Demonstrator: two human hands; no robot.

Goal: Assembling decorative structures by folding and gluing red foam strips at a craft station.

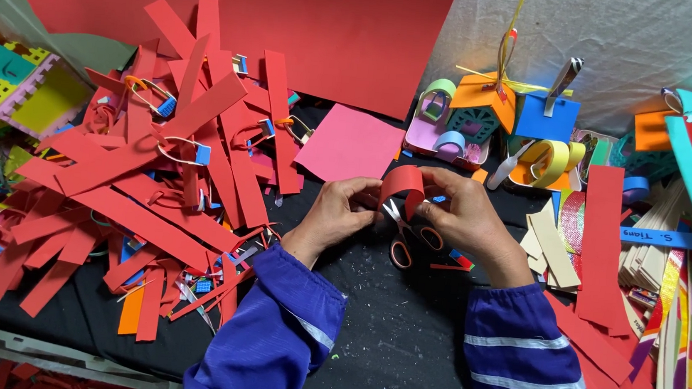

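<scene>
Both hands meet over the middle of a black cloth-covered work surface point(400, 341), bending a short red foam strip point(404, 183) into an arch. The left hand point(336, 214) pinches the strip's left end between thumb and fingertips, and the right hand point(465, 217) closes its fingers on the right end, so the strip curves up between them, off the cloth. Just beneath the strip lie small scissors with orange handles point(402, 239), resting on the cloth between the two wrists (whether the right hand's lower fingers touch them cannot be told). To the left spreads a large heap of red foam strips point(157, 161), some with looped rings and small blue tabs among them. A pink foam square point(350, 143) lies flat just beyond the hands, in front of a big red sheet point(295, 15) standing at the back. Behind the right hand stand small foam houses point(486, 115) in orange, blue and pink, and further right lies a stack of red and tan strips point(600, 250). Blue sleeves with pale stripes cover both forearms.
</scene>
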